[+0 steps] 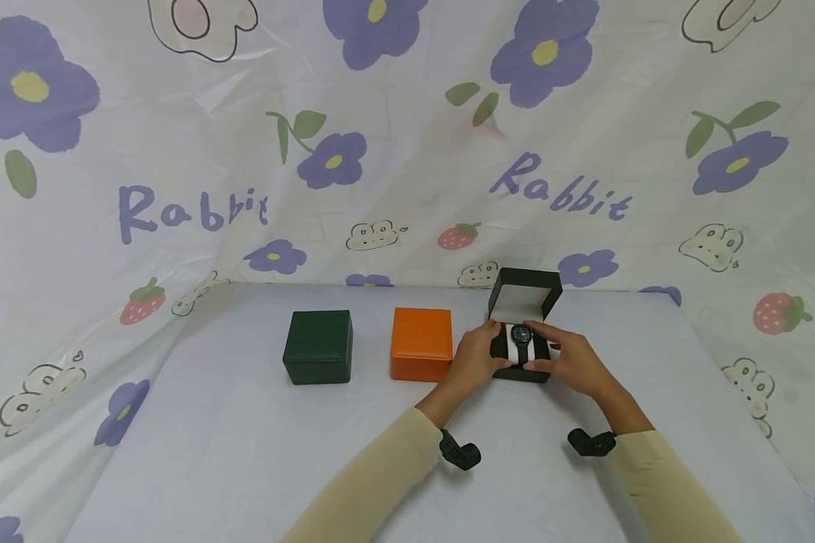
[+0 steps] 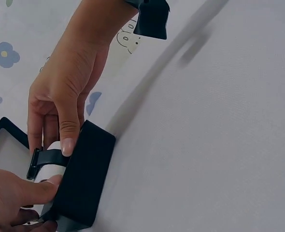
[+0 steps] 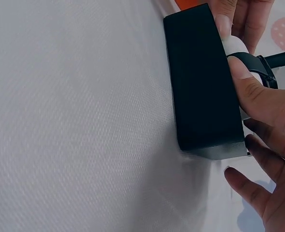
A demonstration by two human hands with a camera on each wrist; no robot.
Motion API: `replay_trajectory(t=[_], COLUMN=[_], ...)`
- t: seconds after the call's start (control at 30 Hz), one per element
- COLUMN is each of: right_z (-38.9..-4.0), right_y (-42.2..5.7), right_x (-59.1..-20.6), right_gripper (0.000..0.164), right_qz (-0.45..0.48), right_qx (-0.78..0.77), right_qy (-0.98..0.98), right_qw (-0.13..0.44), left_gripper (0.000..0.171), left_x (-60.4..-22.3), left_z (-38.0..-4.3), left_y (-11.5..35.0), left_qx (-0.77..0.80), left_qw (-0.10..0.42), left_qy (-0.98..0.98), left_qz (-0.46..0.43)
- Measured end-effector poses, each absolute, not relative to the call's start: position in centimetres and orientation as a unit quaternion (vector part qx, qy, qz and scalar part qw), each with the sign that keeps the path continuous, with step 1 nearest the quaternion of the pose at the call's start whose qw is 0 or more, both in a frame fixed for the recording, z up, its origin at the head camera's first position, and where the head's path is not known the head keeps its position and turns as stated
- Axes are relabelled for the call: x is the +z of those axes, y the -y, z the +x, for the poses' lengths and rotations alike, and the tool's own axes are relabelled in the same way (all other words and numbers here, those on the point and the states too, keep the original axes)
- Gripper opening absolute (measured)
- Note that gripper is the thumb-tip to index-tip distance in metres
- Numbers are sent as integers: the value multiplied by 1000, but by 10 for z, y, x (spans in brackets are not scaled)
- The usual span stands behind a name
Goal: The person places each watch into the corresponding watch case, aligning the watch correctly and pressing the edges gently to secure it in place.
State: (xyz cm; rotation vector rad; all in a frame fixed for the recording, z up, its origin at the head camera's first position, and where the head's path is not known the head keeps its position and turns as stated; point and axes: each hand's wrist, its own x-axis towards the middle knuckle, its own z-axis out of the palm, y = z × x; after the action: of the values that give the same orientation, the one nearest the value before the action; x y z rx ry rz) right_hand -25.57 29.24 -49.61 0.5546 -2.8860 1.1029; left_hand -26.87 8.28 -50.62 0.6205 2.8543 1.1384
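Note:
A black watch box [image 1: 526, 278] stands with its lid raised at the right of the table. Inside it, a black wristwatch [image 1: 521, 335] is wrapped round a white cushion [image 1: 512, 351]. My left hand [image 1: 474, 356] pinches the cushion's left end between thumb and fingers. At the other end, my right hand [image 1: 574, 365] holds the cushion in the same way, its thumb by the strap. Seen from the left wrist, the right hand's thumb lies beside the strap [image 2: 53, 157]. In the right wrist view the box's front wall [image 3: 203, 82] hides the cushion's lower part.
An orange box [image 1: 421, 343] with its lid down stands just left of the black box. Farther left is a dark green box [image 1: 318, 347], also closed. A printed white curtain [image 1: 407, 151] hangs behind the white-covered table [image 1: 244, 437].

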Motion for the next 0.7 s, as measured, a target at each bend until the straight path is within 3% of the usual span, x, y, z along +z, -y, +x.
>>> replay_trajectory(t=[0.7], right_z=[-253], right_y=[-292], right_x=[-492], right_gripper=[70], right_qz=[181], right_qx=[330], right_qy=[926], right_qw=[-22], left_gripper=[69], left_x=[-517], left_z=[-264], left_y=[-79], left_qx=[436], left_qw=[-2], left_qy=[-883], left_qz=[175])
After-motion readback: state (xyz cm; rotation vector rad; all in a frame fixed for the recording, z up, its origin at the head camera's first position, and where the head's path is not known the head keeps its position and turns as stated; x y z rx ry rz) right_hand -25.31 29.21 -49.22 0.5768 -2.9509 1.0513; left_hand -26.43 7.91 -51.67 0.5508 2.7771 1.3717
